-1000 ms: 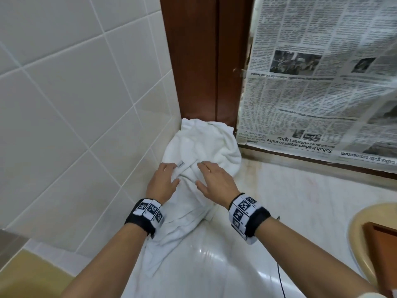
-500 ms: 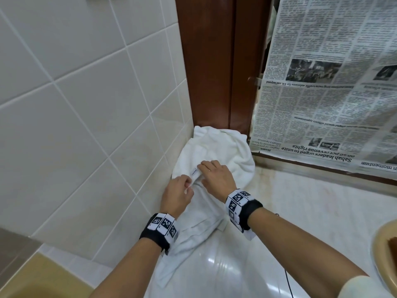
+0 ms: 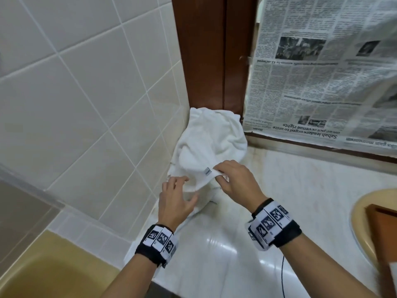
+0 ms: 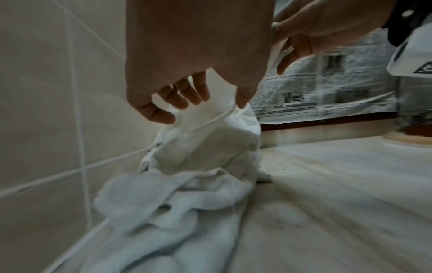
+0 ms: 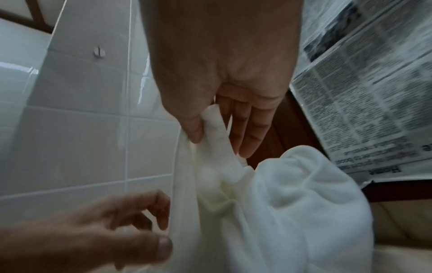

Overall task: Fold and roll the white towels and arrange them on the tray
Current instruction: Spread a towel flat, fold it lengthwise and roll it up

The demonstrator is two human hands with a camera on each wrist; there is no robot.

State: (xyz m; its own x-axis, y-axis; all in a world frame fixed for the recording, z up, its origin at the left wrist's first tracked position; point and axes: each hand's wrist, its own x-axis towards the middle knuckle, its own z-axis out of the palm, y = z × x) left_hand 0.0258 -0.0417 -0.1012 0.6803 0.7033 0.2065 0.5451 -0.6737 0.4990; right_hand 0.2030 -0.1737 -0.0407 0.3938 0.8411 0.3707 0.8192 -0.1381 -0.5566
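Towel [image 3: 211, 145] crumpled, long axis corner-to-viewer | right hand [image 3: 237, 181] grip pinches hem | left hand [image 3: 175, 202] grip loose

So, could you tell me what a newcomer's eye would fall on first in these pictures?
Probably the crumpled white towel heaped in the corner where the tiled wall meets the dark wooden frame. The right hand pinches its hem beside a small label, while the left hand hovers open at the cloth. Upside-down newspaper covers the window on the right.
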